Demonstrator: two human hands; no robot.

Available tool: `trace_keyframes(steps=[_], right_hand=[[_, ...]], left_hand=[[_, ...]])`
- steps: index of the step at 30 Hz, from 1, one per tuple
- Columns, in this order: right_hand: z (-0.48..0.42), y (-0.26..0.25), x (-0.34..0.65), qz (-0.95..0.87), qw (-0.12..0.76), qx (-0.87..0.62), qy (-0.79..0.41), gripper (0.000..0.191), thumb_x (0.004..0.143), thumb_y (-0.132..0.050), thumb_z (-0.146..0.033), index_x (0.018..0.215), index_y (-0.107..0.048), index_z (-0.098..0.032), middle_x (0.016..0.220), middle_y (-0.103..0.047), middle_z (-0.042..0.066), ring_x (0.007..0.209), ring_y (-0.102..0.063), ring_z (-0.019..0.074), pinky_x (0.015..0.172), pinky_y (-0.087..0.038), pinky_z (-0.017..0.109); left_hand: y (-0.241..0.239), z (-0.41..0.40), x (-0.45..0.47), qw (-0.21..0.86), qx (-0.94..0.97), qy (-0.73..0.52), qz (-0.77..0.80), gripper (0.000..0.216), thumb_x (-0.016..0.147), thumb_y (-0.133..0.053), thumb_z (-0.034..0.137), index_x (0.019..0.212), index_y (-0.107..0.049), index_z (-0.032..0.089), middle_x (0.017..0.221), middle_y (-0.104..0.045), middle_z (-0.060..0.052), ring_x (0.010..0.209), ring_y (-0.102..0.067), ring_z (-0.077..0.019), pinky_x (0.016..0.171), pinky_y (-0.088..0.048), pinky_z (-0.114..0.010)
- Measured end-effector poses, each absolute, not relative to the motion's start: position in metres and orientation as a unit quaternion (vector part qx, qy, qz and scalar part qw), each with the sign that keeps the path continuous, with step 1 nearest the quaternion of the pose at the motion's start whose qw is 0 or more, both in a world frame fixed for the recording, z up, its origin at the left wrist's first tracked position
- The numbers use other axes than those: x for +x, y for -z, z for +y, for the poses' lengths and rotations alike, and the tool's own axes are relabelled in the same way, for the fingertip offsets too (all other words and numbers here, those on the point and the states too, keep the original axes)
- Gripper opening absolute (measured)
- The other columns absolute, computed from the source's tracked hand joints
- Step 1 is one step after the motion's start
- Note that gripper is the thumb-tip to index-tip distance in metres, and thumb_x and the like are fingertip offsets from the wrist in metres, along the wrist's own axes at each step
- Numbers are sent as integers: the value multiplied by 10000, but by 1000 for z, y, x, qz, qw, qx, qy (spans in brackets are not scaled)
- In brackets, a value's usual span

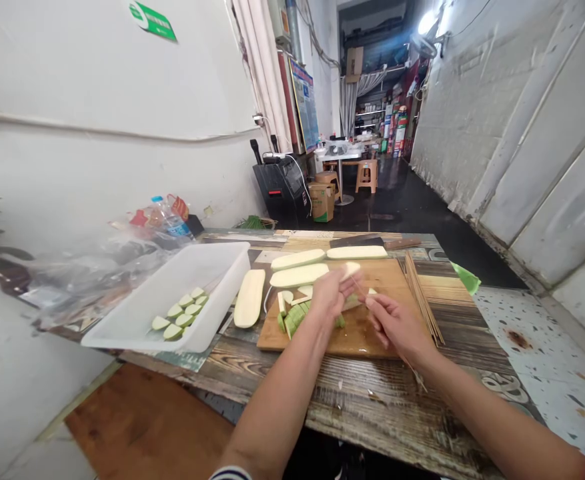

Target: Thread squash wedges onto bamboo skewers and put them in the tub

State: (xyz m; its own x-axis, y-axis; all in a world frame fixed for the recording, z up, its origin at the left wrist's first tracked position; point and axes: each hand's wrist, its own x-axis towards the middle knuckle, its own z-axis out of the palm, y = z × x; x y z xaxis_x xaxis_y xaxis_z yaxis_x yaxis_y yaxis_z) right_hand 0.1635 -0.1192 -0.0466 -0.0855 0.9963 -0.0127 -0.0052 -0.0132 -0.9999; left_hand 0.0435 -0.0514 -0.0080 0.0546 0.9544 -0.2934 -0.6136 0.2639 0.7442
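My left hand [329, 293] is over the cutting board [387, 283], its fingers closed on a pale zucchini piece [351, 269]. My right hand [392, 325] pinches a thin wooden skewer [419, 379]; its front end points at that piece, and whether it has pierced it I cannot tell. Below my left wrist lies a pile of cut green zucchini pieces [296, 316], partly hidden by the arm. Long zucchini halves [299, 275] rest cut side up behind the board, and another half [249, 298] lies left of it. A bundle of skewers [419, 297] lies along the board's right edge.
A white plastic tub [122, 333] on the left holds several skewered zucchini pieces [185, 312]. A knife [362, 241] with a wooden handle lies at the table's far edge. Plastic bags and a bottle [175, 223] crowd the far left. A black speaker [282, 187] stands beyond.
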Motion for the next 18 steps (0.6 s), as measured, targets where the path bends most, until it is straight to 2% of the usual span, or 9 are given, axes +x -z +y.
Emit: trace_keyframes(steps=[3, 6, 8, 12, 18], right_hand=[[-123, 43, 171, -606, 426, -522, -423, 290, 799, -464, -405, 774, -611, -157, 426, -383, -75, 325, -336, 66, 341, -233, 193], [-126, 38, 173, -649, 429, -544, -314, 303, 801, -435, -358, 732, -642, -148, 450, -411, -45, 404, -358, 88, 401, -267, 212], [-127, 37, 173, -647, 439, -554, -287, 308, 804, -421, -340, 755, -650, -140, 461, -413, -37, 428, -352, 95, 412, -265, 216], [-125, 36, 175, -633, 452, -551, -301, 297, 800, -435, -345, 772, -647, -139, 452, -371, -49, 420, -314, 88, 400, -243, 209], [-124, 28, 174, -631, 412, -500, -426, 289, 781, -463, -378, 761, -646, -155, 426, -296, -78, 385, -222, 64, 379, -179, 194]], left_hand=[[14, -42, 35, 671, 221, -595, 383, 79, 758, -566, 117, 827, -575, 79, 833, -673, -134, 740, -664, -200, 782, -510, -354], [20, -40, 35, 664, 242, -598, 378, 107, 754, -586, 148, 838, -579, 82, 861, -672, -136, 760, -663, -208, 805, -500, -373], [21, -42, 38, 663, 247, -598, 377, 96, 756, -589, 161, 809, -575, 82, 832, -673, -132, 749, -663, -209, 799, -503, -376], [14, -45, 39, 678, 236, -587, 375, 87, 763, -584, 152, 800, -578, 73, 753, -670, -121, 761, -662, -207, 790, -511, -351], [14, -39, 30, 712, 218, -577, 336, 180, 769, -600, 205, 886, -579, 69, 869, -666, -156, 855, -647, -219, 804, -512, -345]])
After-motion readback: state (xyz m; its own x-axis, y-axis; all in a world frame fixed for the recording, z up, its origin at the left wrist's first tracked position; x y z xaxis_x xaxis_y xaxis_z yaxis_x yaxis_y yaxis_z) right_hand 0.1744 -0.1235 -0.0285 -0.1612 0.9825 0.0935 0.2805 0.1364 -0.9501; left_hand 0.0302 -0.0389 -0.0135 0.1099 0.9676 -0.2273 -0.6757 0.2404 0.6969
